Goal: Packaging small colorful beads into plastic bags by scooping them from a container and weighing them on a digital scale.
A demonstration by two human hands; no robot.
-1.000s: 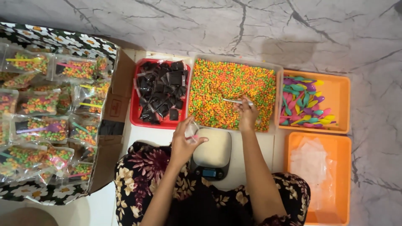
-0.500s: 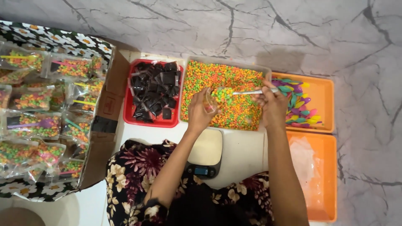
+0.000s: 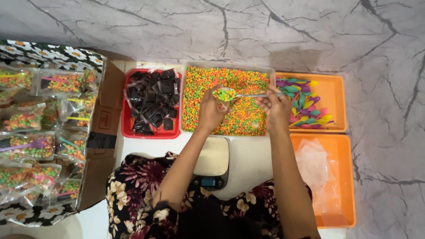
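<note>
While the left hand [image 3: 211,110] holds a small clear bag [image 3: 221,105] with its fingers curled round the bag's mouth, the right hand [image 3: 275,106] pinches the handle of a metal spoon [image 3: 241,94] between thumb and fingers. The spoon bowl is heaped with small coloured cereal balls and sits directly above the bag opening, over the clear tray [image 3: 228,102] of orange, green and yellow cereal balls. Both hands hover above this tray, near its right half. To its left stands a red tray [image 3: 150,132] filled with small black sachets. To its right stands an orange tray [image 3: 330,88] holding coloured plastic spoons, and below that a second orange tray [image 3: 343,177] contains clear empty bags. A white digital scale [image 3: 212,166] rests on the white bench [image 3: 252,159] just below the cereal tray, between the forearms. At far left, an open cardboard box [image 3: 104,128] holds many filled, sealed bags [image 3: 31,146] of cereal, each with a coloured spoon inside. Marbled grey floor surrounds the work area.
</note>
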